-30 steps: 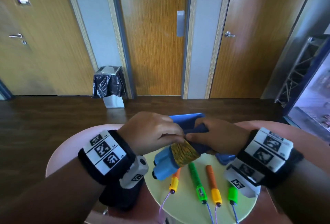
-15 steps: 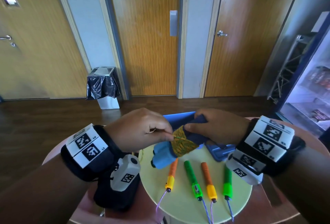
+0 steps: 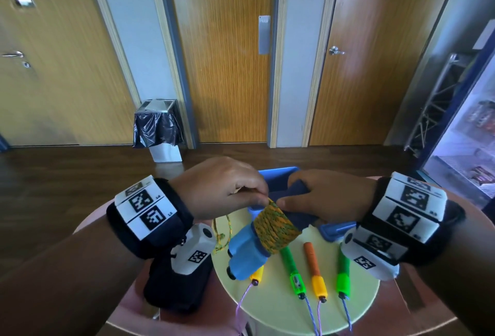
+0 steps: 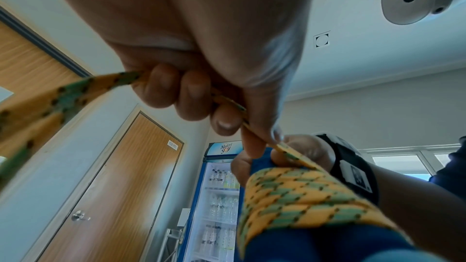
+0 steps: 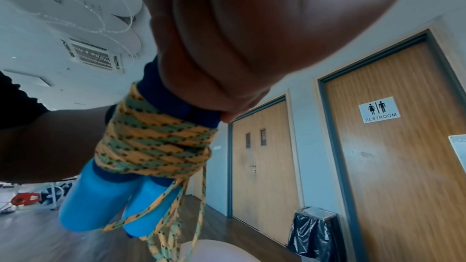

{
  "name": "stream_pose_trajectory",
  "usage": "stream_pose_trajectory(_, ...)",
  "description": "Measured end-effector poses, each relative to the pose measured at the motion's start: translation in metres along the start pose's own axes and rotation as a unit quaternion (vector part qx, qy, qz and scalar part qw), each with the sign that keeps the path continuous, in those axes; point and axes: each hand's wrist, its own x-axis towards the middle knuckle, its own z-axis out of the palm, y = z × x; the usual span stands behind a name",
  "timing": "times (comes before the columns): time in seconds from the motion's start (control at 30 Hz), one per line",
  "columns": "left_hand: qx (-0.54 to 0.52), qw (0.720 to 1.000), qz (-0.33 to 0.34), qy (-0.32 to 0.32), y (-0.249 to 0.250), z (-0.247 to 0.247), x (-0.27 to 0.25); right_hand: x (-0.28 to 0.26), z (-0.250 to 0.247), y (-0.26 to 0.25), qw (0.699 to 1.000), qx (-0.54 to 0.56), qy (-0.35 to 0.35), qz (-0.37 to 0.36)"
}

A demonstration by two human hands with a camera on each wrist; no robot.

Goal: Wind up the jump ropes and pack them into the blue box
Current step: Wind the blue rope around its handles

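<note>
One rope (image 3: 277, 228) half-wound | left hand (image 3: 219, 188) pinches strand, right hand (image 3: 329, 196) grips blue handles (image 3: 247, 255) | risk: slack tension loosens coils, tail (image 3: 221, 239) snags at table (image 3: 359, 298) edge.

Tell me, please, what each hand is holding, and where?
Right hand grips the paired blue rope handles by their dark ends; left hand pinches the yellow-green braided cord.

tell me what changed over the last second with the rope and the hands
The left hand has drawn the yellow-green rope up over the bundle, adding to the winding. The right hand still grips the blue handles. The orange and green handles remain on the yellow table.
</note>
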Motion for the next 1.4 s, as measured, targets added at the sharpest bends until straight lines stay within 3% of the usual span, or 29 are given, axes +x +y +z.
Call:
stream_pose_trajectory(0.13,-0.061,0.998,-0.013,0.02,-0.001,0.007,0.001,-0.005,-0.002,-0.001,0.997,0.07,-0.022,-0.023)
stream_pose_trajectory(0.2,-0.11,0.993,-0.05,0.019,-0.004,0.01,0.0,-0.009,-0.003,-0.001,0.991,0.123,-0.042,-0.034)
stream_pose_trajectory(0.3,-0.224,0.968,-0.11,0.014,-0.004,0.019,-0.005,-0.015,-0.003,0.001,0.967,0.22,-0.107,-0.075)
stream_pose_trajectory(0.4,-0.333,0.933,-0.126,0.046,-0.007,0.031,-0.006,-0.019,0.002,0.002,0.929,0.335,-0.105,-0.115)
stream_pose_trajectory(0.47,-0.401,0.902,-0.156,0.034,-0.012,0.041,-0.005,-0.021,0.007,0.001,0.902,0.404,-0.077,-0.132)
stream_pose_trajectory(0.53,-0.491,0.85,-0.19,0.015,-0.014,0.058,-0.009,-0.021,0.014,-0.002,0.878,0.458,-0.041,-0.135)
stream_pose_trajectory(0.6,-0.528,0.806,-0.241,0.12,-0.007,0.086,-0.005,-0.018,0.022,-0.006,0.862,0.497,0.029,-0.098)
stream_pose_trajectory(0.63,-0.555,0.769,-0.26,0.179,0.005,0.097,-0.001,-0.016,0.027,-0.007,0.855,0.507,0.076,-0.074)
stream_pose_trajectory(0.7,-0.574,0.736,-0.252,0.256,0.034,0.103,0.007,-0.011,0.037,-0.011,0.839,0.518,0.162,-0.035)
stream_pose_trajectory(0.77,-0.547,0.725,-0.27,0.322,0.046,0.102,0.012,-0.008,0.044,-0.014,0.826,0.521,0.213,-0.015)
stream_pose_trajectory(0.8,-0.525,0.733,-0.288,0.324,0.045,0.101,0.012,-0.007,0.047,-0.016,0.824,0.517,0.231,-0.006)
stream_pose_trajectory(0.87,-0.438,0.779,-0.332,0.3,0.037,0.107,0.009,-0.006,0.052,-0.021,0.825,0.504,0.255,0.003)
stream_pose_trajectory(0.93,-0.36,0.809,-0.368,0.283,0.044,0.105,0.007,-0.006,0.056,-0.027,0.824,0.504,0.257,0.001)
stream_pose_trajectory(1.0,-0.345,0.808,-0.341,0.336,0.051,0.1,0.004,-0.005,0.058,-0.028,0.816,0.522,0.249,-0.001)
stream_pose_trajectory(1.07,-0.351,0.813,-0.351,0.304,0.057,0.093,0.002,-0.005,0.058,-0.027,0.802,0.554,0.223,-0.012)
stream_pose_trajectory(1.13,-0.4,0.802,-0.356,0.264,0.062,0.087,-0.001,-0.005,0.059,-0.025,0.802,0.569,0.175,-0.041)
stream_pose_trajectory(1.2,-0.417,0.781,-0.356,0.299,0.06,0.084,-0.002,-0.007,0.06,-0.023,0.821,0.549,0.143,-0.059)
stream_pose_trajectory(1.33,-0.406,0.764,-0.35,0.359,0.052,0.08,-0.009,-0.007,0.051,-0.017,0.931,0.31,0.156,-0.112)
stream_pose_trajectory(1.4,-0.415,0.756,-0.344,0.372,0.051,0.08,-0.012,-0.004,0.048,-0.012,0.942,0.261,0.172,-0.119)
